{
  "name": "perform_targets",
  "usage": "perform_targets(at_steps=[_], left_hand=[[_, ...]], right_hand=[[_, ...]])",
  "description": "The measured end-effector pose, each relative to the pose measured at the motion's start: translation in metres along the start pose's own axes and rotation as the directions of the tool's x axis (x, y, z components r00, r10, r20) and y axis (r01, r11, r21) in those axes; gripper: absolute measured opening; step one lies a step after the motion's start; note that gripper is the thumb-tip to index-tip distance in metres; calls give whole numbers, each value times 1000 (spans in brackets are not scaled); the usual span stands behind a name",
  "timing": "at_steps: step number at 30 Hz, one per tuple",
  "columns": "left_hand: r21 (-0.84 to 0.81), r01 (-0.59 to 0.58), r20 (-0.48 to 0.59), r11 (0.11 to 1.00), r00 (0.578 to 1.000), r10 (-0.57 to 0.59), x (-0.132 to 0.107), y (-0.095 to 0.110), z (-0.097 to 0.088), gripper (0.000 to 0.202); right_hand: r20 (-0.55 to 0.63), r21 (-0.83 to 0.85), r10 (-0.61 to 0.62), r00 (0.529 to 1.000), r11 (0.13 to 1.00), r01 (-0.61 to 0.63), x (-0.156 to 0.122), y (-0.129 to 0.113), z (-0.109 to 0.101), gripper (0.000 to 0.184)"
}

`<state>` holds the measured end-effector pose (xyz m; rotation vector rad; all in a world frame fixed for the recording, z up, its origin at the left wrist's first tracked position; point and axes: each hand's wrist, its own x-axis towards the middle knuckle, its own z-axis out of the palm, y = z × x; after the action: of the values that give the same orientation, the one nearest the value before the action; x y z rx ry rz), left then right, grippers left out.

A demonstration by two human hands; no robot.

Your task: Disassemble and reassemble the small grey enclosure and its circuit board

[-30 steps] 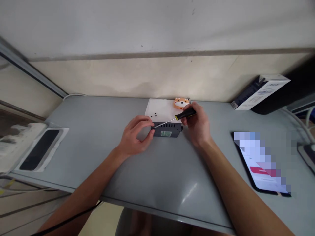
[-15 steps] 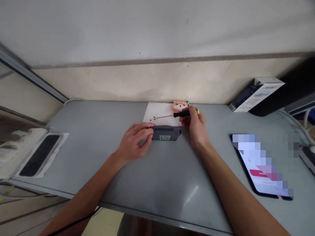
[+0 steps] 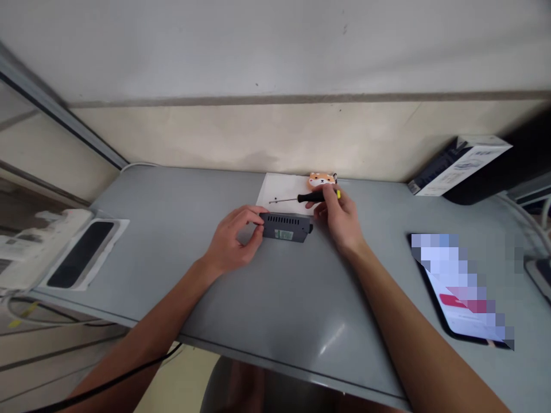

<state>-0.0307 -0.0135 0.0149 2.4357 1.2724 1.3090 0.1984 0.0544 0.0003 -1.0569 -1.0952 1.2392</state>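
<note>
A small dark grey box (image 3: pixel 285 226) with vent slots and a green label lies on the grey table (image 3: pixel 267 298). My left hand (image 3: pixel 235 241) grips its left end with curled fingers. My right hand (image 3: pixel 340 215) holds a screwdriver (image 3: pixel 307 198) by its black and yellow handle. The thin shaft lies nearly flat, its tip pointing left over a white sheet (image 3: pixel 282 192) behind the box. Tiny dark screws (image 3: pixel 275 200) rest on that sheet near the tip.
An orange animal-shaped trinket (image 3: pixel 321 180) sits at the sheet's far right corner. A tablet (image 3: pixel 462 287) lies at the right, a white and dark carton (image 3: pixel 458 163) behind it. A black device on white wrapping (image 3: pixel 80 252) lies at the left edge. A wall runs close behind.
The screwdriver left the box's top and swung back over the white sheet, now lying nearly flat there. My left hand stayed on the box, which turned slightly.
</note>
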Motion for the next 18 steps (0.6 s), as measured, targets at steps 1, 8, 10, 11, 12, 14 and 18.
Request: perform_targets(at_steps=[1, 8, 10, 11, 12, 14, 18], left_hand=[[1, 7, 6, 1000, 1000, -7, 0, 0, 0, 10], [49, -17, 40, 999, 999, 15, 4, 1, 0, 22], [99, -70, 30, 993, 997, 68, 9, 6, 2, 22], [122, -101, 29, 987, 995, 98, 13, 10, 3, 22], [141, -130, 30, 981, 991, 127, 16, 13, 4, 20], [162, -183, 39, 970, 983, 179, 22, 20, 8, 16], [169, -241, 63, 956, 970, 233, 27, 26, 16, 12]], right_hand=[[-27, 28, 14, 1000, 1000, -13, 0, -1, -1, 54], [-170, 304, 43, 984, 952, 11, 11, -4, -16, 34], [-201, 345, 35, 979, 938, 37, 14, -6, -20, 30], [-214, 354, 44, 976, 934, 36, 16, -7, -23, 29], [-225, 358, 60, 973, 933, 25, 17, -8, -24, 29], [-240, 361, 103, 965, 932, -10, 18, -9, -26, 28], [-274, 393, 146, 951, 919, -27, 17, -12, -24, 27]])
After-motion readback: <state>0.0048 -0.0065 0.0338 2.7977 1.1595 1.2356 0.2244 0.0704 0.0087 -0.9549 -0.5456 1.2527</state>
